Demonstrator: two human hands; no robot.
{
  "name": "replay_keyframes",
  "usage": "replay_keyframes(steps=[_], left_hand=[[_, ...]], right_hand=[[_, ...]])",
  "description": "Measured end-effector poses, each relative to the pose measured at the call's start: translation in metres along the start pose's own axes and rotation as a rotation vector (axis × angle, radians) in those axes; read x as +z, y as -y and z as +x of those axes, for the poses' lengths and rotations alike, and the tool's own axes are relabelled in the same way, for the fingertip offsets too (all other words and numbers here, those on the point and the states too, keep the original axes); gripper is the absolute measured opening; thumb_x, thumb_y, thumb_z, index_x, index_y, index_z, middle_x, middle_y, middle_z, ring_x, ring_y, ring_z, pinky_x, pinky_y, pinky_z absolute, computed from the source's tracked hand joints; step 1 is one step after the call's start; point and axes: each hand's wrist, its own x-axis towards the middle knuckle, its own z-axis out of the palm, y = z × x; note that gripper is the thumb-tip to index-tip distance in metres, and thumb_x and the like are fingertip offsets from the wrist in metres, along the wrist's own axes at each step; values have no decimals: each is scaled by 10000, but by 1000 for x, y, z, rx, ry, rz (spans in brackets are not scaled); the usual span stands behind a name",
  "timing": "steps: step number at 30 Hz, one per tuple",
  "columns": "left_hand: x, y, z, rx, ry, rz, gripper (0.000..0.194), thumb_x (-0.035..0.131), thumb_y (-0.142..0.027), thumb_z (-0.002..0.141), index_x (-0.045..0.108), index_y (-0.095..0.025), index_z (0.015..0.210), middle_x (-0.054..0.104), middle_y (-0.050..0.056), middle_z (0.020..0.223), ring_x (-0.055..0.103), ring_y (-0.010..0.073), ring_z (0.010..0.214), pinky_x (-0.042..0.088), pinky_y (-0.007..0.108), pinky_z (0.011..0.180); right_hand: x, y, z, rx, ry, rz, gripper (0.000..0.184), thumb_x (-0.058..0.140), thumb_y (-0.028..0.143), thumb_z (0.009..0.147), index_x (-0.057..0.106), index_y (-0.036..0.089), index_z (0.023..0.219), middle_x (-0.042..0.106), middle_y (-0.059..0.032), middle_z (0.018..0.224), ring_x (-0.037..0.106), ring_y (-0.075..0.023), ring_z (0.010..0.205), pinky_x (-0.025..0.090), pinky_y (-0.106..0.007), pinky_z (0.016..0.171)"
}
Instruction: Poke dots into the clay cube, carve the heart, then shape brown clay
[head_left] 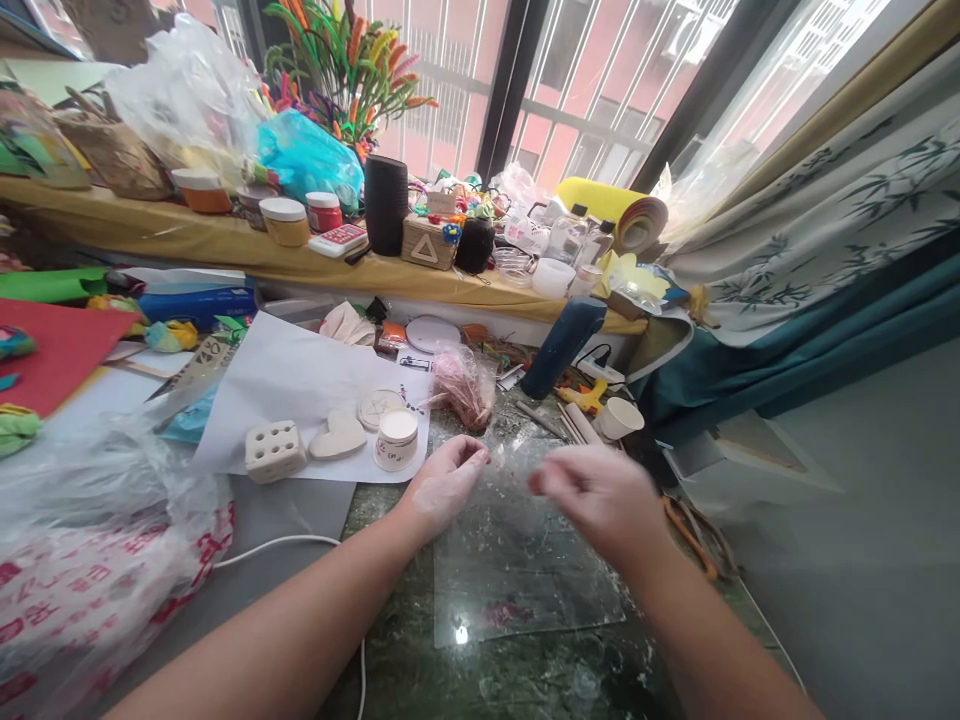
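Reaching over a clear sheet (529, 565)

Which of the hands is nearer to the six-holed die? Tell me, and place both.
The left. The left hand is to the right of the six-holed die, apart from it; the right hand is farther right, beyond the left.

Daylight from bright windows (577, 90), blurred right hand (604, 500)

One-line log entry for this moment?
left hand: curled, hold unclear | right hand: blurred, hold unclear | below: clear sheet on green tabletop | near left: white tub, pinkish bag
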Motion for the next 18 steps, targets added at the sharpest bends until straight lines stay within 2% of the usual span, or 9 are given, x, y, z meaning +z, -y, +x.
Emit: replay_keyframes(steps=[2, 6, 10, 12, 15, 18], left_hand=[[0, -2, -1, 2, -9, -5, 309, 567, -489, 891, 680, -203, 930, 732, 40, 950, 652, 247, 956, 487, 349, 878], [1, -1, 0, 1, -6, -23, 303, 564, -488, 895, 670, -205, 921, 734, 33, 942, 659, 237, 942, 492, 342, 868], [3, 3, 2, 5, 1, -38, 297, 570, -485, 887, 662, -205, 921, 728, 33, 930, 662, 232, 924, 500, 339, 855], [3, 4, 2, 16, 0, -37, 285, 577, -472, 881, 666, -205, 926, 727, 39, 949, 664, 235, 945, 499, 340, 870], [3, 5, 2, 13, 3, -36, 269, 583, -450, 871, 665, -203, 940, 725, 44, 952, 661, 235, 939, 493, 341, 855], [3, 6, 1, -3, 16, -41, 269, 585, -447, 867, 663, -205, 953, 724, 38, 930, 652, 226, 887, 483, 332, 798]], right_hand=[[25, -9, -3, 46, 142, -72, 359, 691, 531, 879, 761, 280, 1126, 786, -71, 1005, 732, -303, 906, 597, -449, 792], [56, -25, -21, 259, 29, 63, 452, 555, 510, 971, 627, 233, 1320, 730, -111, 1197, 720, -275, 983, 595, -445, 869], [81, -23, -40, 283, 34, 29, 656, 729, 506, 848, 531, 231, 1410, 675, -138, 1298, 648, -354, 1190, 530, -560, 1022], [89, -18, -43, 266, 49, 32, 567, 734, 450, 854, 568, 234, 1351, 686, -134, 1262, 640, -358, 1202, 516, -577, 1042], [79, -6, -37, 222, 0, 115, 428, 716, 386, 874, 601, 224, 1254, 696, -127, 1181, 683, -317, 1090, 562, -531, 980], [42, 7, -19, 227, -215, 184, 480, 732, 369, 872, 568, 227, 1300, 685, -106, 1149, 704, -265, 966, 594, -482, 901]])
